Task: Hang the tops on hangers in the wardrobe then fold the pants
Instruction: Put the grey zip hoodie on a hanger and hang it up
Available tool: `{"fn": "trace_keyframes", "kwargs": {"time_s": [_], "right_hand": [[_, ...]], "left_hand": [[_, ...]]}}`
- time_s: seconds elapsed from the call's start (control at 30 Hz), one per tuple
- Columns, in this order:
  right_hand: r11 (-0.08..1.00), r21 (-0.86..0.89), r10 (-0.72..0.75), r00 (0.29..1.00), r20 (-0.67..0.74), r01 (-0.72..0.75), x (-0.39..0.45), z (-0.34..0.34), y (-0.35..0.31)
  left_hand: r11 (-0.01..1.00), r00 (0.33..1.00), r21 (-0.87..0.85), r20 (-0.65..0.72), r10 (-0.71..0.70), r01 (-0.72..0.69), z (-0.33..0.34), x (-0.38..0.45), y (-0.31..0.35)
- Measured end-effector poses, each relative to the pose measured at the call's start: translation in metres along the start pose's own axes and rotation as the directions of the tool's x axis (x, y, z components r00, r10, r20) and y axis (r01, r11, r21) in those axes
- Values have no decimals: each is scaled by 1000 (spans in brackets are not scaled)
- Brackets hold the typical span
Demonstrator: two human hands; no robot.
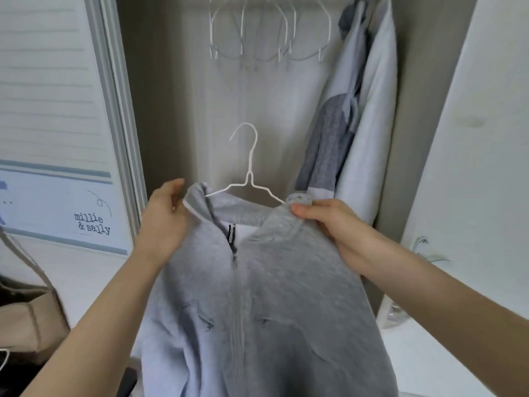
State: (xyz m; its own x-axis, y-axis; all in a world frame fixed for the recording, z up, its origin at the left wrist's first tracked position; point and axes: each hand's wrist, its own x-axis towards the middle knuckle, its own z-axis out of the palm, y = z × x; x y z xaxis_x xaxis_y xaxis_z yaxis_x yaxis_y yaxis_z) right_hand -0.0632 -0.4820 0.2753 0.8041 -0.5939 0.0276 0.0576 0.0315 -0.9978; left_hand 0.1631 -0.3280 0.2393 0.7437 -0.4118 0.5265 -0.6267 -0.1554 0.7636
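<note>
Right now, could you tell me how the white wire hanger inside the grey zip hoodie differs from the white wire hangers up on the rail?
The white wire hanger in the hoodie carries the grey zip hoodie; the white wire hangers on the rail are bare. It sits lower, off the rail, its hook free, the garment gripped by the left hand and right hand; the others hang overhead. All are thin white wire.

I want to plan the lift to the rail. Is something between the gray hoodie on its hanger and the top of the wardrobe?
Nothing visible blocks the way. The hoodie is on the white hanger, held by both hands. Above hang empty hangers, with clothes to their right; the rail itself is out of view.
</note>
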Motion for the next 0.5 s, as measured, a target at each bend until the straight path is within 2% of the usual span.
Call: {"fn": "trace_keyframes", "kwargs": {"time_s": [0.1, 0.17, 0.27, 0.33, 0.43, 0.5], "right_hand": [[1000, 19, 8, 989, -149, -5, 17, 27, -30], [997, -18, -75, 972, -221, 73, 26, 43, -49], [976, -82, -219, 925, -309, 204, 37, 64, -74], [953, -136, -302, 888, -347, 271, 44, 74, -86], [929, -156, -371, 831, -414, 337, 53, 82, -99], [904, -257, -425, 789, -444, 342, 61, 78, -106]], "left_hand": [[987, 992, -112, 43, 122, -116, 8, -6, 30], [969, 974, -177, 116, 195, -173, 14, -22, 51], [906, 919, -417, 325, 223, -72, 18, -55, 80], [875, 870, -483, 437, 226, 15, 28, -70, 86], [959, 841, -280, 513, 173, -27, 51, -89, 89], [986, 880, -41, 446, 165, -164, 69, -99, 84]]}}
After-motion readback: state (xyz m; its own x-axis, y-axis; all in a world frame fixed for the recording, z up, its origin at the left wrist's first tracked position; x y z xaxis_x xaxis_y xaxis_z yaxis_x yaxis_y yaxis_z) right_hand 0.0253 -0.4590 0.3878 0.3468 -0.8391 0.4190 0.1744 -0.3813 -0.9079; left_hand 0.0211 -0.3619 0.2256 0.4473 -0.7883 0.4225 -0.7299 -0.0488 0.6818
